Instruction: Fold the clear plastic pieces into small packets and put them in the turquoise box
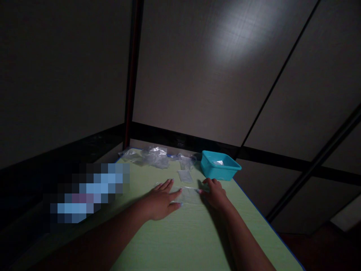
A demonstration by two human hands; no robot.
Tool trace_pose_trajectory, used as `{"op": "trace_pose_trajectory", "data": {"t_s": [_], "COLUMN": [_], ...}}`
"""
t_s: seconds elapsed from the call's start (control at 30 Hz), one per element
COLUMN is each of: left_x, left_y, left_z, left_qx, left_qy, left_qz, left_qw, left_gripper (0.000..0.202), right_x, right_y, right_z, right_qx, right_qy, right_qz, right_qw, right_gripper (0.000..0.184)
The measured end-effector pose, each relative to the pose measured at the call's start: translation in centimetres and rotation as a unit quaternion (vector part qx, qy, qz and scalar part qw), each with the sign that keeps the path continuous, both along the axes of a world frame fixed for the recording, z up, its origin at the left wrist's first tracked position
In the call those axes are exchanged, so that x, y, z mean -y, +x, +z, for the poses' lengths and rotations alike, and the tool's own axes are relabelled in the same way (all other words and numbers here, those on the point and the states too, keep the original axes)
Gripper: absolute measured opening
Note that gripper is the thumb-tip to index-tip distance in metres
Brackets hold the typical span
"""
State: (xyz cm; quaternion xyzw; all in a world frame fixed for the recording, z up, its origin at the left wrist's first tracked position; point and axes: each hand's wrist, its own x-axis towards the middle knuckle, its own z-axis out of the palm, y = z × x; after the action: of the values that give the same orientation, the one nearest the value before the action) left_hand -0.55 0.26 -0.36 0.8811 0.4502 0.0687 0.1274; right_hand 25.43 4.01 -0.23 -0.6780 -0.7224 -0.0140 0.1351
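A clear, flat plastic bag (pixel 191 195) lies on the green tabletop between my two hands. My left hand (pixel 162 199) rests flat over its left end, fingers spread, with the thumb and index finger at the bag. At the bag's right end is my right hand (pixel 214 194); its fingers are bent and apart from the thumb, whose tip touches the bag's edge. Just beyond the bag lies a small whitish packet (pixel 185 176). Whether anything is inside the bag is hard to make out in the dim light.
Crumpled clear plastic bags (pixel 155 156) are heaped along the far edge of the table (pixel 175 241). A turquoise basin (pixel 220 173) with something whitish inside stands at the far right edge. Panelled walls (pixel 191 82) rise behind. A blurred-out patch covers the left side.
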Motion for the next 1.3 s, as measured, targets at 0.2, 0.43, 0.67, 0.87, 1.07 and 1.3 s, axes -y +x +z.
{"op": "trace_pose_trajectory", "data": {"t_s": [0.2, 0.43, 0.67, 0.87, 1.07, 1.3], "left_x": [0.1, 0.1, 0.0, 0.0, 0.1, 0.1], "left_y": [0.1, 0.1, 0.1, 0.1, 0.1, 0.1], "left_z": [0.2, 0.1, 0.1, 0.1, 0.3, 0.4], "left_qx": [-0.002, -0.002, 0.003, 0.001, -0.009, -0.006], "left_qy": [0.002, 0.001, 0.007, 0.004, -0.002, -0.008], "left_qz": [0.000, 0.000, -0.015, -0.018, -0.012, -0.013], "left_qw": [1.000, 1.000, 1.000, 1.000, 1.000, 1.000], "left_gripper": [0.062, 0.061, 0.062, 0.061, 0.061, 0.062], "right_x": [0.0, -0.8, -1.1, -1.0, -1.0, -0.9], "right_y": [-0.3, -1.0, -1.0, -1.1, -1.0, -1.0], "right_z": [-0.1, -0.7, -1.0, -0.8, -0.9, -0.6], "right_qx": [0.010, 0.049, 0.083, 0.066, 0.030, 0.017], "right_qy": [0.003, 0.039, 0.044, 0.045, 0.049, 0.022], "right_qz": [0.022, 0.005, 0.008, 0.017, 0.053, 0.067], "right_qw": [1.000, 0.998, 0.996, 0.997, 0.997, 0.997], "right_gripper": [0.043, 0.031, 0.030, 0.025, 0.027, 0.025]}}
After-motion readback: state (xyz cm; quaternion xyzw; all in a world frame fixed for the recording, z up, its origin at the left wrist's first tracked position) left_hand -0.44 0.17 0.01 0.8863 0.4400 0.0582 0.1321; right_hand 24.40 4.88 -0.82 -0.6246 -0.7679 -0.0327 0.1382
